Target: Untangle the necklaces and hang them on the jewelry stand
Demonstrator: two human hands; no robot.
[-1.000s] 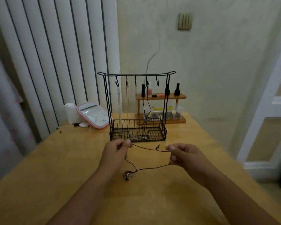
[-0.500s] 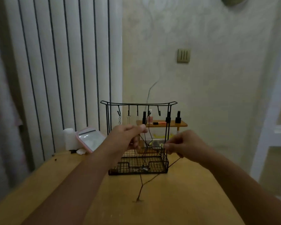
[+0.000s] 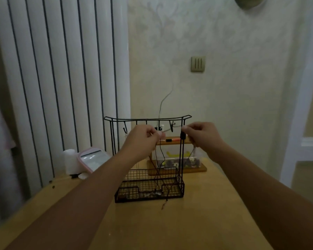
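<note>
A black wire jewelry stand (image 3: 182, 165) with a row of hooks under its top bar and a mesh basket at its base stands mid-table. My left hand (image 3: 143, 137) and my right hand (image 3: 200, 133) are raised in front of the top bar, each pinching one end of a thin dark cord necklace (image 3: 162, 156). The cord stretches between them across the rightmost hook (image 3: 171, 127). Its loop hangs down in front of the basket, and its lowest end touches the table. Other chains hang from the left hooks.
The wooden table (image 3: 197, 222) runs toward a wall. Behind the stand sits a small wooden shelf (image 3: 177, 141) with bottles and a clear box of trinkets. A pink-rimmed mirror (image 3: 93, 157) and a white roll (image 3: 70, 160) lie at the left, near vertical blinds.
Both hands rose from the tabletop to the stand's top bar, carrying the cord necklace up with them. The cord now lies stretched at the rightmost hook; its tangled end left the table's front.
</note>
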